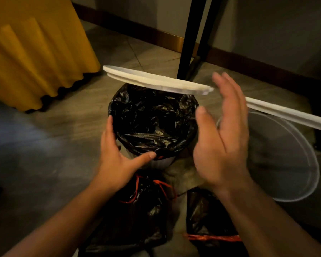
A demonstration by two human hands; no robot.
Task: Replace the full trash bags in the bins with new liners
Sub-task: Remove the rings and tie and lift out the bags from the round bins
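Note:
A small white bin (162, 163) stands on the floor with a black liner (152, 121) folded over its rim. Its white lid (156, 80) stands raised behind the opening. My left hand (119, 156) rests on the bin's left rim, fingers straight, thumb touching the liner at the front. My right hand (220, 138) hovers just right of the bin, fingers straight, holding nothing. A second white bin (293, 156) at the right has no black liner, and its lid (289, 114) is also raised. Two black bags with red drawstrings (137, 217) (208, 223) lie on the floor near me.
A yellow pleated cloth (35, 52) hangs at the left. Black metal legs (191, 38) rise behind the bins, near the dark baseboard (156, 37) and wall. The floor is grey tile.

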